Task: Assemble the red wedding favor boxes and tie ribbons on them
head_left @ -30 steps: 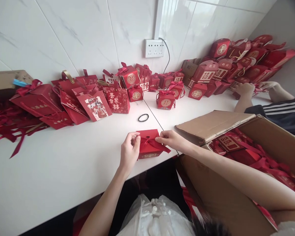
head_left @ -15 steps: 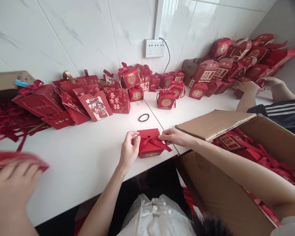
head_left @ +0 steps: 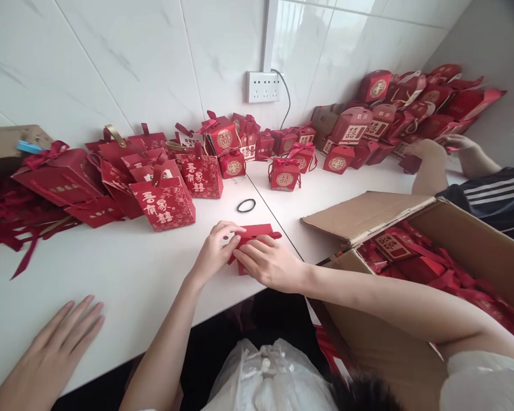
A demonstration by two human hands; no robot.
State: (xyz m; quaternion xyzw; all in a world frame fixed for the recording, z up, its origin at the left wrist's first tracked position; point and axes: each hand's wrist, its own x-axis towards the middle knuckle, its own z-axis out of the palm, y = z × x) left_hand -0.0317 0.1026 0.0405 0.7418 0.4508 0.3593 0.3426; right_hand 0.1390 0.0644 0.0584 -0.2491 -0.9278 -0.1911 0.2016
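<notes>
A small red gift box (head_left: pixel 257 231) with a red ribbon lies on the white table (head_left: pixel 124 268) near its front edge. My left hand (head_left: pixel 214 251) is closed on the box's left side, fingertips pinching at the ribbon. Coming in from the right, my right hand (head_left: pixel 269 264) covers the front of the box, with its fingers pressed onto the ribbon and box top. Most of the box is hidden under both hands.
A black hair tie (head_left: pixel 245 205) lies just behind the box. Several red gift bags and boxes (head_left: pixel 184 171) line the wall. An open cardboard carton (head_left: pixel 411 274) of red boxes stands at right. Another person's open hand (head_left: pixel 55 354) rests bottom left; a second person's arms (head_left: pixel 445 157) reach far right.
My right hand moved left from the ribbon's end to lie across the box. Another person's hand set a red bag among the pile at left, then came down flat on the table.
</notes>
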